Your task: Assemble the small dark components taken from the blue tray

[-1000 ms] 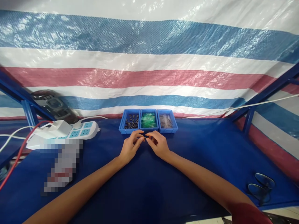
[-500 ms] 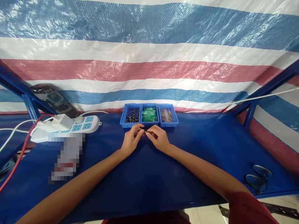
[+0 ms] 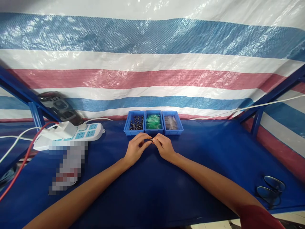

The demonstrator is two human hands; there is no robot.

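Observation:
My left hand (image 3: 137, 149) and my right hand (image 3: 165, 147) meet fingertip to fingertip over the blue table (image 3: 152, 184), just in front of three small blue bins. Pinched between both sets of fingertips is a tiny dark metallic part (image 3: 151, 139), too small to make out in detail. The left blue bin (image 3: 127, 131) holds several small black-and-metal pieces (image 3: 137, 123). Green packets (image 3: 153, 121) fill the middle bin (image 3: 153, 131). In the right bin (image 3: 181, 129) lie clear bags (image 3: 170, 122) with greyish contents.
A white power strip (image 3: 92, 132) with plugs and cables lies at the left. Below it is a blurred-out packet (image 3: 71, 165). Eyeglasses (image 3: 270, 190) rest near the right front edge. A striped tarp (image 3: 152, 78) hangs behind, and blue frame bars (image 3: 276, 90) stand at both sides.
My hands have come closer together, and the left fingertips now meet the tiny part at the right fingertips. The whole view has shifted, so everything sits slightly lower.

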